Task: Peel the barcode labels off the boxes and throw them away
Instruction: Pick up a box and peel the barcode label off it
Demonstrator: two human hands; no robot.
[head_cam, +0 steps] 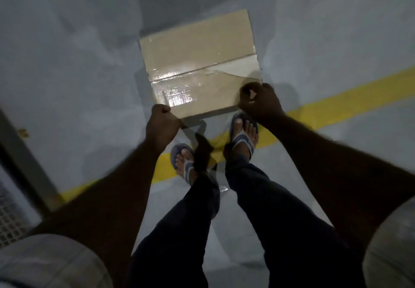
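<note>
Cardboard box (197, 58), gripped at each near corner, carried its glossy patch (177, 98) just beside the left hand (160, 123), farther from the right hand (258, 101).

Nothing here can be read. The cardboard box (197, 47) shows plain brown board, with no print legible on its top. By its near left corner, under clear tape, a glossy patch (177, 98) is washed out by glare; it may be a barcode label, but no bars or digits show. The right sandal (243, 134) has a dark strap mark, too blurred to read.
</note>
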